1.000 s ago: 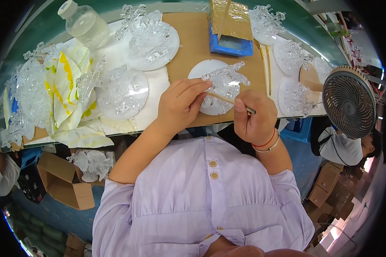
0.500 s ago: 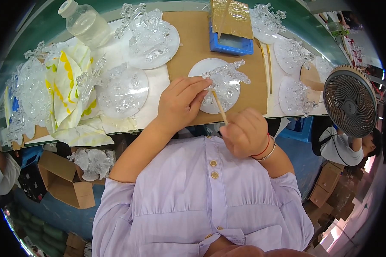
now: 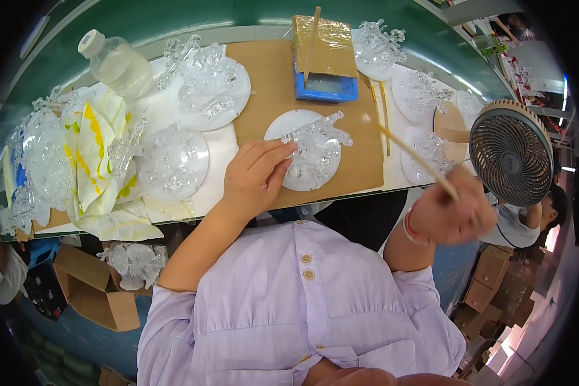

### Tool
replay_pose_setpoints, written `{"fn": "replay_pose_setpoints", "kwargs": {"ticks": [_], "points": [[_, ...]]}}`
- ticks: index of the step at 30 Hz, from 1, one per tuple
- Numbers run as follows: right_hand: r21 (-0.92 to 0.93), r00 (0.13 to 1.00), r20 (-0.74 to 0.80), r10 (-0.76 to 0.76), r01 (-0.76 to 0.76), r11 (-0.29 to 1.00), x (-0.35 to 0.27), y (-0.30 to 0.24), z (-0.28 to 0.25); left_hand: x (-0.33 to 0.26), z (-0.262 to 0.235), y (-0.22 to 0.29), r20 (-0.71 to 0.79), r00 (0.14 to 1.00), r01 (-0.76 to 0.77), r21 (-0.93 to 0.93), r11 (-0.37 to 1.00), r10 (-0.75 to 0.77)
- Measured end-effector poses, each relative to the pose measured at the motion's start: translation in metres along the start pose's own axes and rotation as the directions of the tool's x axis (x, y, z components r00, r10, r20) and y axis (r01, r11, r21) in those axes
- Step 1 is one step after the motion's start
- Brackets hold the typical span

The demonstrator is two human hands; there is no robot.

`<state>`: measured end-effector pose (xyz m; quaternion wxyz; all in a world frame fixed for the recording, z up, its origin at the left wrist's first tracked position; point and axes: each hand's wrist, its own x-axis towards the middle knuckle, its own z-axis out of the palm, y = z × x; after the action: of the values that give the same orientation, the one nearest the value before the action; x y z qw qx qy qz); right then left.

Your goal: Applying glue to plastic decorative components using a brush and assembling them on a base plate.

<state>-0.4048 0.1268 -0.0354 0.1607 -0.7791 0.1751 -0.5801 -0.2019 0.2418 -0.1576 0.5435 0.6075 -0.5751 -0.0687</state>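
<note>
My left hand (image 3: 254, 177) rests on the brown board, its fingertips pressing the clear plastic ornament (image 3: 315, 138) that lies on a white round disc (image 3: 333, 174). Off the table's right end, my right hand (image 3: 453, 212) is closed around a thin wooden stick (image 3: 408, 151); the stick slants up and to the left over the discs there, and the hand is blurred. A red band sits on that wrist.
More white discs with clear ornaments (image 3: 209, 87) lie left and right on the bench. A blue box topped with brown tape (image 3: 325, 51) stands behind the board, a plastic bottle (image 3: 116, 64) at far left, a small round fan (image 3: 509, 151) at right. Cardboard boxes (image 3: 93, 296) sit below.
My right hand has swung with the stick from the disc in front of me out to the right, past the table's end. The left hand stayed on the ornament.
</note>
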Motion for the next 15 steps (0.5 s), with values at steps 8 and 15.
{"fn": "replay_pose_setpoints", "kwargs": {"ticks": [8,15], "points": [[-0.258,0.976,0.197,0.089,-0.036,0.965,0.005,0.079,0.056,0.001,0.004,-0.003,-0.02,1.0,0.017,-0.016,1.0,-0.017],[-0.295,0.968,0.246,0.057,0.019,0.955,0.005,0.096,0.072,0.003,0.004,-0.001,-0.042,0.998,0.053,-0.016,0.998,-0.054]]}}
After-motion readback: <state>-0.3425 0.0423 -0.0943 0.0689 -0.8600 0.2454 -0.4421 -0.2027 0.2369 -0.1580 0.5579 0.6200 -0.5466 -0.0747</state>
